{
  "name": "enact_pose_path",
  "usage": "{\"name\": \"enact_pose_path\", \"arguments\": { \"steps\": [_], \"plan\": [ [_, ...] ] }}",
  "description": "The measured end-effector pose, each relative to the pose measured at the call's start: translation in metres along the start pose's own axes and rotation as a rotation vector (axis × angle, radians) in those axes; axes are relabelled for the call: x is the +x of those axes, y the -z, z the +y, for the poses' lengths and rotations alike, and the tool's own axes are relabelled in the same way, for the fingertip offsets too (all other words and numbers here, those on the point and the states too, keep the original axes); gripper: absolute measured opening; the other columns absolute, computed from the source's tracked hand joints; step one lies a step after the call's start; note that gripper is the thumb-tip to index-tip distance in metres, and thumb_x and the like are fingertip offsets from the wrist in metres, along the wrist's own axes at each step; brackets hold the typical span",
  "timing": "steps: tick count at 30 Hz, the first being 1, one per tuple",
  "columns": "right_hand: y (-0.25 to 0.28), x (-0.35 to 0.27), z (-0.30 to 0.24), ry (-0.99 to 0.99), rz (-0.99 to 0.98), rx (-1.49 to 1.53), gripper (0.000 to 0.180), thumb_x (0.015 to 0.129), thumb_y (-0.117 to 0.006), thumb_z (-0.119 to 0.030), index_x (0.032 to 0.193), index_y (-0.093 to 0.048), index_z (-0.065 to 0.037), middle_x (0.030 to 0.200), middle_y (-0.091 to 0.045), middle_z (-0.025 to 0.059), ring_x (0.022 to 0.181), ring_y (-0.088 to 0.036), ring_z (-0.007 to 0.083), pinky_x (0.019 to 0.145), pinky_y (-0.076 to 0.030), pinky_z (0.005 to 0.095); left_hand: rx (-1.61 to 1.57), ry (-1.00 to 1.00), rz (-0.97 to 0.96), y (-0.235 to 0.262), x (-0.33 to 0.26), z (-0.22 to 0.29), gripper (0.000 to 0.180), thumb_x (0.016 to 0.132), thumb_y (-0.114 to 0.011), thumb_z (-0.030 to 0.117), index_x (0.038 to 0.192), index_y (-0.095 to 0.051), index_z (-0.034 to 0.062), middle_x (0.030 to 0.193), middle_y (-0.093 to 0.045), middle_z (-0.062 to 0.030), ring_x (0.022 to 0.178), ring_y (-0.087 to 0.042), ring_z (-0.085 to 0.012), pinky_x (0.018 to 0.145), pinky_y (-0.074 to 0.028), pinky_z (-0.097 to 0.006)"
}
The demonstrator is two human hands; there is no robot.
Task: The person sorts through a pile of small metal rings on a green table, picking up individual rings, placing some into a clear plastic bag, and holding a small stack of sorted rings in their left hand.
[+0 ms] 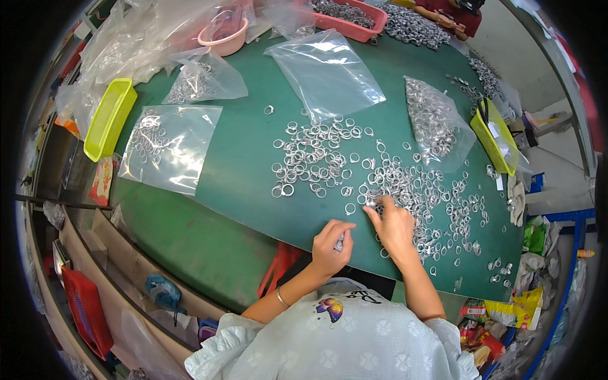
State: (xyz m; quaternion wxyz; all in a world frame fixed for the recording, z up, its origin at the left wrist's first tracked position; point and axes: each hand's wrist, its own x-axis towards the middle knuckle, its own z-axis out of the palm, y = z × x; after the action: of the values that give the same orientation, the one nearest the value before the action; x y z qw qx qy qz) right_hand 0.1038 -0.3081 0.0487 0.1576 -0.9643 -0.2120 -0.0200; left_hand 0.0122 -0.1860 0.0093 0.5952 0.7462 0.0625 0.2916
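Small silver metal rings (pixel 405 183) lie in a wide loose heap on the green table, in front of my right hand. My left hand (pixel 332 248), near the table's front edge, is curled around a few metal rings (pixel 339 242) that show between the fingers. At the heap's near left side, my right hand (pixel 394 227) reaches in, thumb and forefinger closing on a metal ring (pixel 372 202). Left of that heap is a second group of rings (pixel 310 158), spread flatter. Single rings lie scattered around both groups.
A clear bag full of rings (pixel 434 120) lies right of the heap. Flat plastic bags (pixel 326 69) (pixel 174 149) lie farther back and left. Yellow-green baskets (pixel 111 120) (pixel 494 136) stand at both sides. Pink tubs (pixel 225 39) and another person (pixel 453 19) are at the far side.
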Motion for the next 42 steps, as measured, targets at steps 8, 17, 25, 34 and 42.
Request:
{"name": "enact_pose_path", "arguments": {
  "steps": [8, 17, 25, 34, 42],
  "plan": [
    [0.011, 0.005, 0.019, -0.391, -0.365, 1.361, 0.017, 0.093, -0.054, -0.017, 0.088, -0.058, -0.002, 0.054, -0.044, -0.0055, 0.045, -0.035, 0.0042, 0.041, -0.024, 0.0209, -0.333, 0.345, -0.024, 0.004, 0.004, -0.009, 0.014, 0.088, -0.052, 0.0, 0.099, -0.061, -0.0011, 0.075, -0.057, -0.0061, 0.05, -0.047, -0.0097, 0.043, -0.035, -0.021],
    [0.011, -0.025, -0.017, -0.181, -0.305, 1.254, 0.014, 0.094, -0.053, -0.014, 0.095, -0.059, -0.002, 0.063, -0.057, -0.001, 0.052, -0.04, 0.0011, 0.047, -0.028, 0.0184, -1.263, 1.064, -0.441, 0.017, 0.026, -0.004, 0.055, 0.096, -0.039, 0.045, 0.126, -0.048, -0.0002, 0.092, -0.061, -0.0067, 0.078, -0.061, -0.0135, 0.044, -0.043, -0.019],
    [0.021, -0.022, -0.007, -0.292, -0.206, 1.318, 0.013, 0.089, -0.059, -0.009, 0.1, -0.06, -0.002, 0.057, -0.045, -0.008, 0.054, -0.037, -0.0003, 0.049, -0.029, 0.0185, -1.524, 1.157, -0.36, 0.017, 0.034, -0.005, 0.049, 0.098, -0.037, 0.033, 0.134, -0.039, -0.0008, 0.128, -0.05, -0.0219, 0.117, -0.052, -0.031, 0.084, -0.054, -0.037],
    [0.015, -0.023, -0.01, 0.037, 0.025, 0.653, 0.018, 0.084, -0.065, -0.009, 0.099, -0.059, -0.003, 0.053, -0.048, 0.0037, 0.047, -0.046, 0.0072, 0.045, -0.036, 0.0251, -1.42, 1.167, -0.329, 0.012, 0.032, 0.003, 0.046, 0.095, -0.044, 0.024, 0.136, -0.038, 0.0027, 0.127, -0.052, -0.0164, 0.117, -0.052, -0.0282, 0.093, -0.048, -0.04],
    [0.02, -0.02, -0.001, -0.351, -0.378, 1.634, 0.016, 0.096, -0.05, -0.017, 0.089, -0.055, -0.002, 0.054, -0.034, -0.007, 0.044, -0.025, 0.0018, 0.042, -0.018, 0.0202, -1.141, 1.058, -0.361, 0.018, 0.027, 0.01, 0.034, 0.093, -0.055, 0.02, 0.121, -0.052, 0.002, 0.089, -0.054, -0.0047, 0.058, -0.039, -0.0056, 0.042, -0.03, -0.017]
  ]
}}
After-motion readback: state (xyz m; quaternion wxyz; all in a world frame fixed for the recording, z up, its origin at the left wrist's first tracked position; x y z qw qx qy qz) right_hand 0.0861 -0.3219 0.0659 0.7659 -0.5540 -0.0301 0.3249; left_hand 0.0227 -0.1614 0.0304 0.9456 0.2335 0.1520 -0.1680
